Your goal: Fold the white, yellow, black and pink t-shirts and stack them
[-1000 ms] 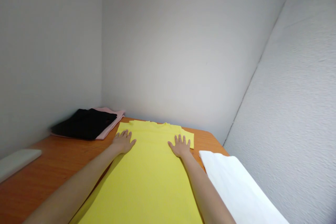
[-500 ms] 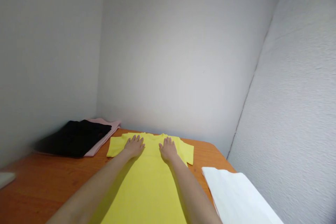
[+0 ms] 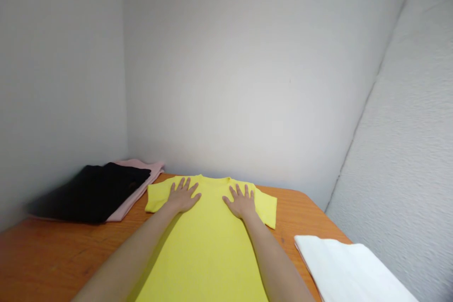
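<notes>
A yellow T-shirt (image 3: 208,240) lies spread out on the wooden table, its collar at the far side and a short sleeve out to each side. My left hand (image 3: 184,197) rests flat on the shirt near the left shoulder, fingers spread. On the right shoulder side, my right hand (image 3: 242,201) also lies flat with its fingers apart. Both palms press on the cloth without gripping it. The lower end of the shirt runs out of view at the bottom, and my forearms cover parts of its sides.
Folded black cloth (image 3: 95,191) lies on folded pink cloth (image 3: 127,203) at the left, by the wall. Folded white cloth (image 3: 347,269) is at the right front. The wooden table (image 3: 56,255) meets walls at the back, left and right.
My hands have moved apart, the right one further right, and their fingers are more spread. The shirt's collar and shoulders look smoother and wider. The camera view has shifted slightly.
</notes>
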{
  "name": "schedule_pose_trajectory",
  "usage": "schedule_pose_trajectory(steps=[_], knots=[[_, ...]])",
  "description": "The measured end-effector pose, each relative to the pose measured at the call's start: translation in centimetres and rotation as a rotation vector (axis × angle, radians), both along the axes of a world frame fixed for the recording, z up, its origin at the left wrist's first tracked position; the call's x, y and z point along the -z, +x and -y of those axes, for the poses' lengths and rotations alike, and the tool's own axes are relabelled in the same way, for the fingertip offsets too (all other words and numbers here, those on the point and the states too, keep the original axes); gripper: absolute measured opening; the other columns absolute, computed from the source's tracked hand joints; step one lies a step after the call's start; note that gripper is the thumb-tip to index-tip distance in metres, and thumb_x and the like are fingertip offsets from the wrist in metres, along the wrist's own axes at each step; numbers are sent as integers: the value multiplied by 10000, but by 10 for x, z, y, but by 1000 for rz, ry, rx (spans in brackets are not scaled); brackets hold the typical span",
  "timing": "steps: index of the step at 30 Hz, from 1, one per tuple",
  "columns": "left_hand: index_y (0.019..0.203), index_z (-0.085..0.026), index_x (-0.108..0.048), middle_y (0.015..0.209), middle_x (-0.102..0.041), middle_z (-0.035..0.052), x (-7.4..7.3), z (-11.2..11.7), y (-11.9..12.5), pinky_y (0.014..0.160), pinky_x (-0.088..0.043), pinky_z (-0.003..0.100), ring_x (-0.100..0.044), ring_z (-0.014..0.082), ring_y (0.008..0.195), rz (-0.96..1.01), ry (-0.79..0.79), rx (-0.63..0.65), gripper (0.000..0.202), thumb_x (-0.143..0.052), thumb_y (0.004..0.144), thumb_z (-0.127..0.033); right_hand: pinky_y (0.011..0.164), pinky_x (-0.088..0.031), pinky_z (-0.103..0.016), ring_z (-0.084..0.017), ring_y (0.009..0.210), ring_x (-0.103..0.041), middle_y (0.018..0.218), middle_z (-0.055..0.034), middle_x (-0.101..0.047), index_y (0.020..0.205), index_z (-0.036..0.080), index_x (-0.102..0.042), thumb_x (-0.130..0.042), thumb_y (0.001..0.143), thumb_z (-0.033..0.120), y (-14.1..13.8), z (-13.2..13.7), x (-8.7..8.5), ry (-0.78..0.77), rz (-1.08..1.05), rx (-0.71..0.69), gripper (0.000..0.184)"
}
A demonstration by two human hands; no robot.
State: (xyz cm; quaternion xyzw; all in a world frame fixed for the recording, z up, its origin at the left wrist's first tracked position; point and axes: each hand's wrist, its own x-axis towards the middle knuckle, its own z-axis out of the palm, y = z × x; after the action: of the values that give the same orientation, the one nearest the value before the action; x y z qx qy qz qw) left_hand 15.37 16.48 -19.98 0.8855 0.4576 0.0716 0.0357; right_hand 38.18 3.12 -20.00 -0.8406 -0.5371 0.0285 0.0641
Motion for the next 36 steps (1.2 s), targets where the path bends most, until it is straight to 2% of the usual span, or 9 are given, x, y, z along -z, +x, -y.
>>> schedule_pose_trajectory(steps=[6,9,13,16,19,23,26,31,36], knots=[[1489,-316,-359,1602,-206,86,5,-2,-1,1140,-115,616,-128,351,1479,16,50,7,698,-267,899,-678,1147,51,-580,-353,1469,74,1619,25,-103,1539,322,-204,-149,869,782,2,0,4,26,15,-4,815],[1478,-246,-394,1580,-281,106,-7,9,1,1151,-120,597,-180,338,1471,30,126,19,618,-291,944,-541,1162,28,-540,-337,1476,11,1609,-29,-171,1527,260,-278,-210,911,709,-3,4,-3,74,63,-5,766],[1492,-211,-362,1620,-172,36,-31,43,2,1203,11,492,-44,251,1501,59,260,139,553,-292,964,-360,1183,21,-432,-270,1482,-66,1572,-151,-256,1463,85,-385,-307,974,452,-20,20,-26,193,229,-65,616],[1489,-187,-361,1624,-153,56,-37,74,-5,1208,-7,482,-44,249,1501,58,260,174,558,-294,968,-375,1186,-39,-408,-262,1477,-113,1572,-170,-245,1470,43,-347,-303,984,414,-35,46,-44,197,220,-124,613],[1476,-145,-374,1603,-208,125,-31,104,-27,1193,-91,519,-126,281,1490,30,187,165,586,-298,969,-428,1183,-97,-393,-266,1472,-142,1573,-182,-228,1491,20,-287,-287,981,463,-49,90,-51,149,158,-167,676],[1470,-148,-388,1595,-218,134,-20,135,-65,1171,-141,553,-134,302,1486,-13,87,150,632,-315,957,-511,1185,-121,-398,-273,1477,-123,1583,-187,-172,1511,-1,-226,-214,967,575,-70,163,-38,66,54,-199,792],[1488,-138,-358,1600,-194,123,-15,154,-88,1183,-113,527,-94,297,1491,-33,40,122,699,-299,944,-572,1196,-72,-402,-263,1485,-36,1598,-152,-102,1530,23,-176,-176,926,692,-84,206,-22,9,22,-187,902],[1510,-70,-286,1587,-176,185,-10,175,-108,1177,-155,496,-132,324,1481,-59,-29,36,853,-253,908,-674,1198,-9,-421,-284,1481,14,1592,-180,-44,1525,-9,-147,-136,902,740,-97,228,-14,-13,14,-160,975],[1508,-77,-291,1589,-191,176,-10,183,-114,1179,-157,458,-161,291,1480,-30,-8,44,762,-214,949,-590,1196,-18,-428,-291,1481,-28,1589,-196,-87,1517,-9,-190,-176,933,690,-99,229,-23,-1,31,-157,911]])
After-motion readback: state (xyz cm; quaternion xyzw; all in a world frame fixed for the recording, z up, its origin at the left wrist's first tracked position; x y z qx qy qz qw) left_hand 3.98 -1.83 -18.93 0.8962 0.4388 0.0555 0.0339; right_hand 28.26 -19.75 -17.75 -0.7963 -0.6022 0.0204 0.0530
